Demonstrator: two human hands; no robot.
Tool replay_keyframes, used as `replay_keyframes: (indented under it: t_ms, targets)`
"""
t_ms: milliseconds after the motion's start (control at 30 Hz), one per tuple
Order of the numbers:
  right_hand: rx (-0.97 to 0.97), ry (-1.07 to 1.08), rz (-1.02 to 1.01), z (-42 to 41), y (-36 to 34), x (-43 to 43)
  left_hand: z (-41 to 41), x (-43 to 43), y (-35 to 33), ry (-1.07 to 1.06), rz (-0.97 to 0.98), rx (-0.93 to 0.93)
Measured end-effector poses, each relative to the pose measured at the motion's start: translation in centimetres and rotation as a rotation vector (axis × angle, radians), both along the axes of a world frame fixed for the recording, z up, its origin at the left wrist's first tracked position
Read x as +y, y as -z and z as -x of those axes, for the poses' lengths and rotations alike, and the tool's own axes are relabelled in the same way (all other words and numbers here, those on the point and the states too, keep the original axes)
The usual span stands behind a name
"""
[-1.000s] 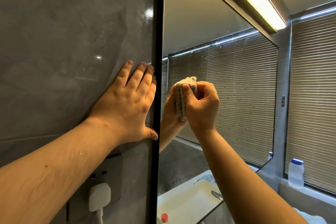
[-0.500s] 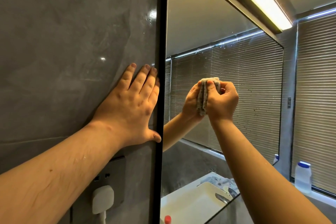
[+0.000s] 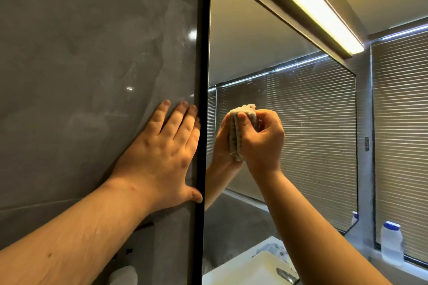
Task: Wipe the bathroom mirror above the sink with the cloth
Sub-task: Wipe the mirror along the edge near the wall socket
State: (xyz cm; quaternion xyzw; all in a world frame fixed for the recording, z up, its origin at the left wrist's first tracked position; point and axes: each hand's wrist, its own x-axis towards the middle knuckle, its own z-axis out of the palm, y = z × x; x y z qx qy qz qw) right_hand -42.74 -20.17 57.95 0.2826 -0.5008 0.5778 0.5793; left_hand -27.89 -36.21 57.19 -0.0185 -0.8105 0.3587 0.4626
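Observation:
The black-framed mirror (image 3: pixel 312 122) fills the middle and right of the head view and shows small specks across the reflected blinds. My right hand (image 3: pixel 262 141) grips a bunched pale cloth (image 3: pixel 237 132) and presses it against the glass near the mirror's left side. The hand's reflection meets it at the cloth. My left hand (image 3: pixel 162 157) lies flat with straight fingers on the grey wall tile (image 3: pixel 81 76), its thumb and little finger touching the mirror's black frame (image 3: pixel 201 99).
A lit strip light (image 3: pixel 308 4) runs above the mirror. Window blinds (image 3: pixel 400 136) stand at the right with a white bottle with a blue cap (image 3: pixel 391 244) on the sill. The white sink (image 3: pixel 243 271) is reflected below. A wall socket with a white plug (image 3: pixel 125 273) sits under my left forearm.
My right hand moved the cloth right along the glass, then back left toward the frame. The view tilted upward, showing more of the light. My left hand stays on the wall.

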Motion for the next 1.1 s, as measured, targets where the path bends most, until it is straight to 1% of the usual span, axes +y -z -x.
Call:
replay_keyframes:
  t_ms: [133,300,400,567,667,933,1033,1100]
  targets:
    - [-0.047,0.002,0.032,1.2,-0.9,0.9,0.1,-0.2,-0.2,0.002,-0.010,-0.039]
    - [-0.141,0.018,0.104,2.3,-1.4,1.9,0.0,0.0,-0.1,0.013,-0.001,-0.001]
    - [-0.210,0.029,0.142,2.9,-1.2,2.7,-0.3,0.1,-0.2,0.001,-0.003,-0.017]
    - [-0.225,0.054,0.136,3.3,-0.9,3.2,-0.2,0.0,0.0,-0.009,0.006,-0.014]
    - [-0.205,0.061,0.095,3.1,-0.6,3.0,-0.1,0.0,0.0,-0.006,0.004,-0.013]
    - [-0.009,0.091,-0.022,0.9,0.2,0.7,-0.1,0.0,-0.1,-0.003,0.010,-0.001]
    - [0.028,0.101,-0.047,0.6,0.1,0.6,-0.1,0.0,-0.2,-0.003,0.007,-0.011]
    - [0.017,0.102,-0.044,1.1,-0.2,1.0,-0.1,0.0,-0.2,-0.001,0.001,-0.012]
